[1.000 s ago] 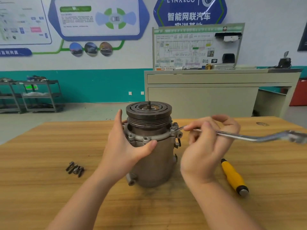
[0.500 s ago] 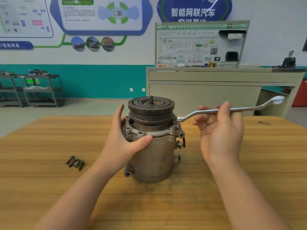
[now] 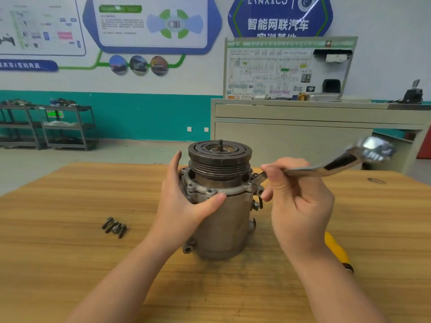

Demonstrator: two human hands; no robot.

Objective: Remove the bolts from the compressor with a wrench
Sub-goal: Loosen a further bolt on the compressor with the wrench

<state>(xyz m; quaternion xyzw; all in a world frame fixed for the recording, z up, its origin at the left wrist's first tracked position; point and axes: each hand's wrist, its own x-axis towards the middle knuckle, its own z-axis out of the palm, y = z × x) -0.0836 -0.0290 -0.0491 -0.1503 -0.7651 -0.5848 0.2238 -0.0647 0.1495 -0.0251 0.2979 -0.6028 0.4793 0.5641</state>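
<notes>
A grey metal compressor (image 3: 224,224) stands upright on the wooden table (image 3: 70,229), its dark grooved pulley on top. My left hand (image 3: 186,206) grips its left side just under the flange, thumb across the front. My right hand (image 3: 300,206) holds the shaft of a shiny ring wrench (image 3: 338,164). The wrench's near end sits on a bolt at the flange's right edge (image 3: 253,183); its far end is blurred and points up to the right. Several removed bolts (image 3: 114,227) lie in a small pile to the left of the compressor.
A yellow-handled tool (image 3: 337,250) lies on the table behind my right wrist, partly hidden. A beige cabinet with a display board (image 3: 303,127) stands beyond the table. Metal racks (image 3: 46,127) stand along the far left wall.
The right hand has swung the wrench handle back toward me and slid closer to the compressor along the shaft. The left hand keeps its grip on the compressor.
</notes>
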